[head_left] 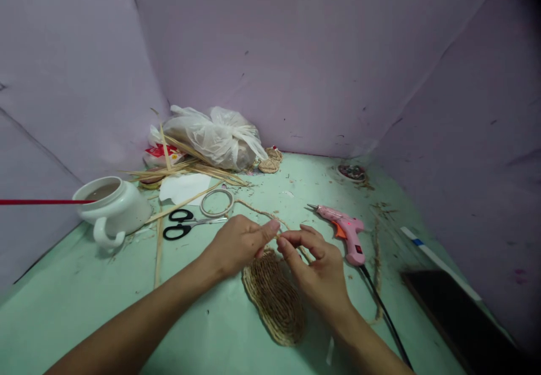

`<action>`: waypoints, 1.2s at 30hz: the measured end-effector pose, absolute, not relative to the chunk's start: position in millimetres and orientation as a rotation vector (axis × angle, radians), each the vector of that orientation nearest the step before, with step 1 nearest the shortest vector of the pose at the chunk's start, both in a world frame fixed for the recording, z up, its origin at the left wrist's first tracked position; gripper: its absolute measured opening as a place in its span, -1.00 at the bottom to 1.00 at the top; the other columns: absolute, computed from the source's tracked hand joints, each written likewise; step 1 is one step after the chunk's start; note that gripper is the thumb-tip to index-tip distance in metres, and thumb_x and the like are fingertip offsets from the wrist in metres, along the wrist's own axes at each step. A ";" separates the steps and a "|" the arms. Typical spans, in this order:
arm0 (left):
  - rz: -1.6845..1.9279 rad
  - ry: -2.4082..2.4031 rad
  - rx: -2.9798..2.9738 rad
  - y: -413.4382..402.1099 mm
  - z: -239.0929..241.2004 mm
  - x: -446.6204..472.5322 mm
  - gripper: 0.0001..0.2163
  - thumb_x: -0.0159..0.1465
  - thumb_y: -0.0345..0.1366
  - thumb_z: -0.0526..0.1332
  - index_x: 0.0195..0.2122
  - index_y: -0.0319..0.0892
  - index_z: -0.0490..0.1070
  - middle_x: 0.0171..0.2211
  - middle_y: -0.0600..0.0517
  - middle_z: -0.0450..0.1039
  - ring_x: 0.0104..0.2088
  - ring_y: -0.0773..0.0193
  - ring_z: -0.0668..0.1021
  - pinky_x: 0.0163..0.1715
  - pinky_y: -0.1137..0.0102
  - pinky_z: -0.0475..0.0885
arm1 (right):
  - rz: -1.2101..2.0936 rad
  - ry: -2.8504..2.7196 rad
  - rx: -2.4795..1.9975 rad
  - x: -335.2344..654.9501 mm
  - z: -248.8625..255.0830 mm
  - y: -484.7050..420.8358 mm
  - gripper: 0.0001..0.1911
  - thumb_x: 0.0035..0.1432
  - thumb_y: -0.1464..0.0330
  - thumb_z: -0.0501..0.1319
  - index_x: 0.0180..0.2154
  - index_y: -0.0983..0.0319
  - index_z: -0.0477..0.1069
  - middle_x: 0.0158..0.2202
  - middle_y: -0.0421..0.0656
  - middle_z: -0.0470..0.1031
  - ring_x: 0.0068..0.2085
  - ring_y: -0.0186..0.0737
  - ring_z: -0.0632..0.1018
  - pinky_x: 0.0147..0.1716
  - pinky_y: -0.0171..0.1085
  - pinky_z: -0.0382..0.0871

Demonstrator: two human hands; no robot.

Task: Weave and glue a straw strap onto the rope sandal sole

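Note:
My left hand (243, 244) and my right hand (316, 259) meet over the middle of the table, fingertips almost touching. Both pinch a thin braided straw cord (256, 210), which runs back toward the tape ring and also shows behind my right fingers. Just below the hands lies a woven sole-shaped piece (274, 302), made of coiled brown cord; its top end is partly covered by my fingers. To the left are black-handled scissors (180, 230), their tips near my left wrist. A pink glue gun (349, 231) with an orange trigger lies to the right.
A white pot with a handle (122, 209) stands at left, a red stick (46, 201) across its rim. Behind are dry straw strips (194, 166), a tied plastic bag (220, 138) and a tape ring (217, 202). A black cable (386, 313) and dark slab (456, 318) lie right.

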State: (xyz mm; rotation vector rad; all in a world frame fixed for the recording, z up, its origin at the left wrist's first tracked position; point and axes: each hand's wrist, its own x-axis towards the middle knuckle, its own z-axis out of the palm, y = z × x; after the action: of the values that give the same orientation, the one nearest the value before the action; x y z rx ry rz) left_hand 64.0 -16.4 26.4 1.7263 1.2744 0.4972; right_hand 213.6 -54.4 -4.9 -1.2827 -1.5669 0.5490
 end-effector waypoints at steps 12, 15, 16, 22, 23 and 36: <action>0.599 1.371 1.993 -21.7 25.5 68.5 -0.71 0.17 -0.23 0.00 -0.68 -0.18 0.10 -0.69 0.15 0.10 -0.60 0.38 0.20 -0.59 0.47 0.05 | 0.366 -1.709 -1.215 211.6 -13.2 -56.8 -0.88 0.07 0.44 0.18 -0.42 0.13 0.46 -0.51 -0.25 0.57 -0.49 -0.28 0.52 0.00 0.00 0.14; 0.580 1.321 1.863 -19.6 27.7 65.7 -0.65 0.20 -0.12 -0.03 -0.67 -0.18 0.13 -0.70 0.15 0.10 -0.61 0.38 0.21 -0.59 0.47 0.08 | 0.293 -1.709 -1.224 212.5 -13.2 -56.4 -0.89 0.07 0.45 0.17 -0.42 0.15 0.45 -0.49 -0.23 0.57 -0.48 -0.28 0.52 -0.01 -0.01 0.16; 0.552 1.287 1.804 -19.1 28.0 65.1 -0.61 0.21 -0.07 -0.05 -0.67 -0.18 0.16 -0.71 0.15 0.11 -0.62 0.38 0.22 -0.59 0.47 0.09 | 0.259 -1.722 -1.214 212.7 -13.0 -56.6 -0.89 0.07 0.46 0.17 -0.41 0.16 0.44 -0.49 -0.23 0.57 -0.48 -0.28 0.52 0.00 -0.02 0.16; 0.494 1.194 1.729 -20.4 25.3 67.4 -0.66 0.19 -0.13 -0.01 -0.66 -0.19 0.19 -0.72 0.15 0.15 -0.65 0.40 0.23 -0.62 0.48 0.10 | 0.169 -1.790 -1.149 211.5 -12.5 -58.3 -0.83 0.05 0.51 0.15 -0.37 0.15 0.45 -0.50 -0.25 0.56 -0.47 -0.28 0.52 0.01 -0.01 0.13; 0.511 1.224 1.774 -21.1 25.3 68.3 -0.69 0.18 -0.18 0.01 -0.66 -0.19 0.19 -0.71 0.15 0.15 -0.64 0.40 0.23 -0.62 0.48 0.09 | 0.183 -1.779 -1.153 211.3 -12.5 -58.3 -0.83 0.05 0.51 0.16 -0.37 0.15 0.46 -0.50 -0.25 0.56 -0.48 -0.28 0.52 0.01 -0.01 0.13; 0.701 0.890 2.937 -24.8 22.2 62.7 -0.80 0.12 -0.52 -0.02 -0.52 -0.26 0.36 -0.57 -0.02 0.33 -0.49 0.26 0.34 -0.31 0.31 0.28 | 0.797 -1.461 -1.372 213.7 -1.4 -54.5 -0.85 -0.03 0.35 0.19 -0.57 0.23 0.46 -0.58 -0.19 0.52 -0.46 -0.18 0.48 -0.17 -0.05 0.25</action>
State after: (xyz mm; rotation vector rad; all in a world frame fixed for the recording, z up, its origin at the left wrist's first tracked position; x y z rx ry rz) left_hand 62.7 -24.8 22.2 2.9365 0.8897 0.7013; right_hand 213.7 -54.5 -1.4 -1.3716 -1.4613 0.7966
